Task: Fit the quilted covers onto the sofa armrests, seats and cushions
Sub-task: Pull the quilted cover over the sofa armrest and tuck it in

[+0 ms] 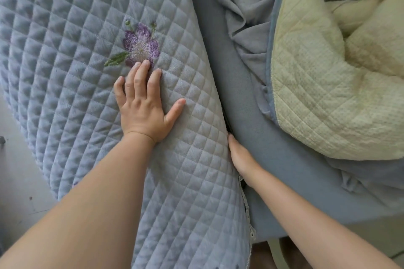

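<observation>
Over the sofa armrest, on the left of the view, lies a blue-grey quilted cover [76, 54] stitched in a diamond pattern. Its long axis runs from the near bottom edge up and away, leaning slightly to the left, and it curves down over both sides of the arm. An embroidered purple flower [141, 46] with green leaves sits near the middle of the cover. A narrow lace trim [248, 214] edges the cover on its near right side. No label or writing can be read.

The left hand [144, 105] lies flat on the cover just below the flower, fingers straight and slightly spread, thumb out to the right, holding nothing. The right hand [239, 157] is pushed into the gap between the cover's edge and the blue seat cushion [238, 85]; its fingers are hidden, so its grip cannot be told.

On the seat to the right lie crumpled grey fabric [247, 35] and another quilted piece turned to show its cream backing [317, 94]. Pale floor [19, 181] shows at the lower left.
</observation>
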`<state>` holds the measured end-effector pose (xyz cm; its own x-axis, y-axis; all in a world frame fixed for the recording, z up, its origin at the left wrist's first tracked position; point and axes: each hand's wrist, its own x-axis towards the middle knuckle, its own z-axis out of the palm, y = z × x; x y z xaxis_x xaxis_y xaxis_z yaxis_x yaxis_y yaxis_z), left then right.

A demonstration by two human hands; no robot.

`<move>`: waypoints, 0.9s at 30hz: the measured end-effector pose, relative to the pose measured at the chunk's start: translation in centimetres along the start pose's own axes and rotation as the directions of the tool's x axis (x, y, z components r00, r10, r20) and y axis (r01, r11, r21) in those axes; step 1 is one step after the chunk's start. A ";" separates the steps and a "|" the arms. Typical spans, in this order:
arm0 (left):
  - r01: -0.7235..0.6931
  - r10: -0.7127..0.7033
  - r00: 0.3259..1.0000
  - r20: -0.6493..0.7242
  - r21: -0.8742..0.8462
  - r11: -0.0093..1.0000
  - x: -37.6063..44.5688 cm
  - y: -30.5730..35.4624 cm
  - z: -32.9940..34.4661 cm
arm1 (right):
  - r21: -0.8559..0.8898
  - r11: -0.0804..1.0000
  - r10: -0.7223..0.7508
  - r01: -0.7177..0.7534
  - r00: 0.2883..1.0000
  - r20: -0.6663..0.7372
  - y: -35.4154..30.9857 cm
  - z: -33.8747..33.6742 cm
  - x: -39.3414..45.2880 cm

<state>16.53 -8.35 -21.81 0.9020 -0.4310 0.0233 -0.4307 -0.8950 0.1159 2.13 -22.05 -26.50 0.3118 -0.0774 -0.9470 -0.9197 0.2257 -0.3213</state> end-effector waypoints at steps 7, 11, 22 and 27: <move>-0.001 0.001 1.000 0.014 0.014 1.000 0.0 -0.1 0.1 | 0.138 0.975 0.169 -0.176 0.983 0.067 -0.2 0.6 4.0; -0.012 0.012 1.000 0.005 0.020 1.000 0.0 -0.3 0.3 | 0.190 0.960 0.180 -0.204 0.974 0.136 -1.2 1.0 5.5; 0.016 -0.017 0.999 0.041 0.030 0.999 0.1 0.1 -0.2 | 0.038 0.996 0.077 -0.084 0.983 0.166 -0.4 -0.6 2.2; 0.051 -0.052 0.995 0.084 0.014 0.999 0.1 0.6 -0.5 | 0.079 0.983 -0.173 0.164 0.975 0.141 -1.8 -1.9 1.0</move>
<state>16.37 -8.83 -21.24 0.9176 -0.3919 -0.0658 -0.3844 -0.9174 0.1033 3.67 -24.41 -26.87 0.4970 0.0219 -0.8675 -0.8346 0.2858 -0.4709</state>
